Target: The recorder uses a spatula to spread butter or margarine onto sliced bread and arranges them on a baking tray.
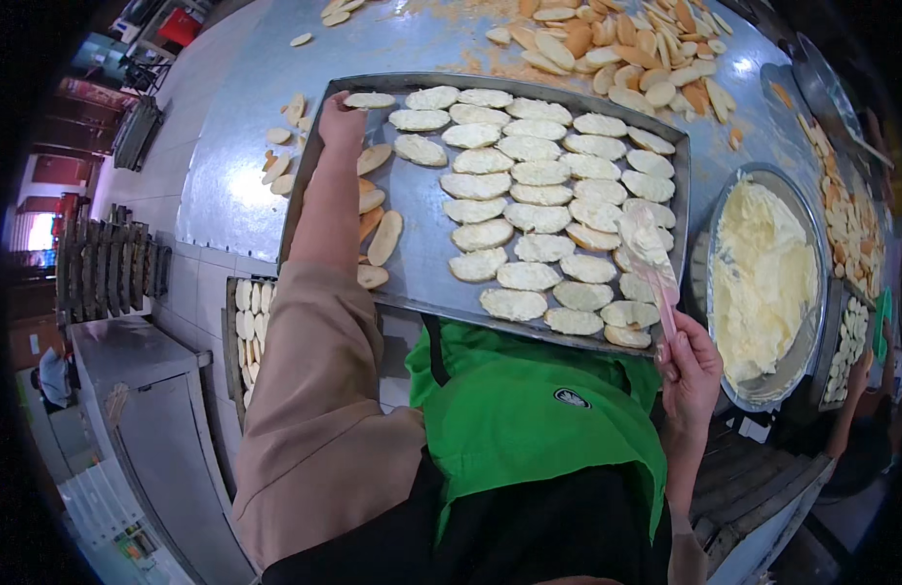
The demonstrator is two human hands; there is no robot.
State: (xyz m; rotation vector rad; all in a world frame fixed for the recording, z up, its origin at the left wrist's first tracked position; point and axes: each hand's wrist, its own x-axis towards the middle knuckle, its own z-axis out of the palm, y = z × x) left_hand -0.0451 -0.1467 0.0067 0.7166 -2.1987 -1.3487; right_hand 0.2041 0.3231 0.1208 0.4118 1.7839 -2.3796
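Note:
A metal baking tray [414, 241] lies before me, bearing rows of oval bread slices [536, 218] coated with a pale spread. At its far left corner, my left hand [341, 121] has its fingers on a coated bread slice [370, 100]; part of the hand is hidden, so a firm grip is unclear. Several plain slices [385, 238] lie along the tray's left side, partly behind my forearm. My right hand [690, 362] holds a pink spatula [666, 296] by its handle. Creamy spread covers the spatula's blade, which is over the slices at the tray's right side.
A large metal bowl of pale spread [765, 270] stands right of the tray. Loose bread slices [633, 51] are heaped beyond it on the metal table [239, 139]. Another filled tray [250, 322] sits low at left. Another person's arm [853, 398] shows at far right.

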